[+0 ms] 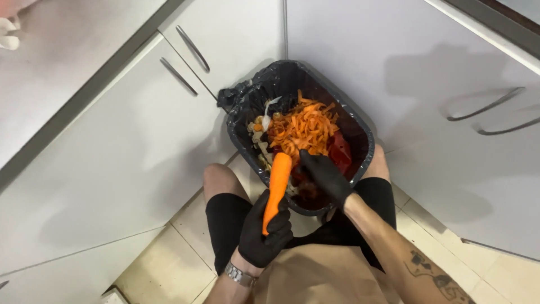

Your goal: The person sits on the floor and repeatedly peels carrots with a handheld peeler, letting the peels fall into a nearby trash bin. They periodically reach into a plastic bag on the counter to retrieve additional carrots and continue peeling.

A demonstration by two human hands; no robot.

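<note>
My left hand [264, 233] wears a black glove, and its fingers [279, 220] are clamped around the lower end of a peeled orange carrot [277, 186]. The carrot points up and away from me, and its tip reaches over the near rim of the bin [242, 141]. My right hand [325, 177], also in a black glove, sits just beside the carrot's upper end, over the bin. Its fingers are curled together, but I cannot tell what they hold, since the glove hides it.

The bin is dark, rectangular and lined with a black bag [233, 98], which bunches at the far left corner. Inside lies a heap of orange carrot peelings [304, 126]. Pale vegetable scraps [261, 132] lie to the left of them and something red [339, 149] to the right.

The bin stands on the tiled floor [169, 259] between my knees, in the corner of white cupboards [112, 157] with metal handles. A metal watch [239, 275] is on my left wrist, and a brown apron [320, 276] covers my lap.
</note>
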